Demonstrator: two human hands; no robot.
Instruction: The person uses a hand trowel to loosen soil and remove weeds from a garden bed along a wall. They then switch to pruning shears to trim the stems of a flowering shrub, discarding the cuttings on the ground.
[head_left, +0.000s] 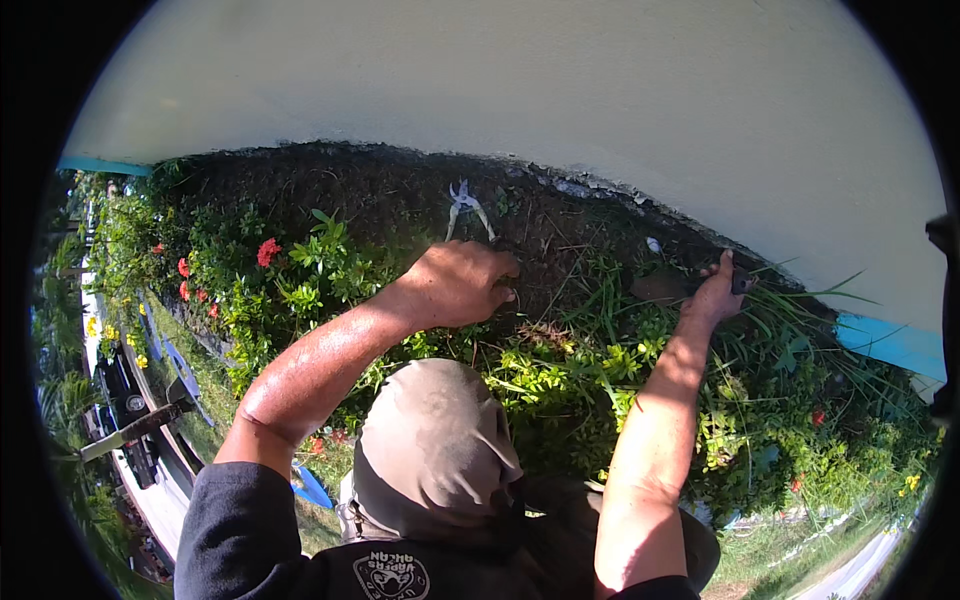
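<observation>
My left hand (466, 285) is over the soil at the plants' edge, fingers loosely curled. A gap shows between thumb and forefinger, and nothing is visible in it; the palm is hidden. Just beyond it, pruning shears (464, 201) lie on the dark soil (375, 191), jaws spread. Their handle ends run close to or behind that hand, so contact cannot be told. At the right, my right hand (712, 291) grips a dark-handled tool, thumb raised. Its broad brown blade (664, 287), perhaps a trowel's, points left among long grass blades (772, 304).
A pale wall (525, 82) with a crumbling lower edge bounds the soil ahead. Leafy shrubs (330, 255) with red flowers (268, 252) grow at left. A small white object (653, 244) lies near the wall. My khaki-covered knee (435, 442) fills the lower middle.
</observation>
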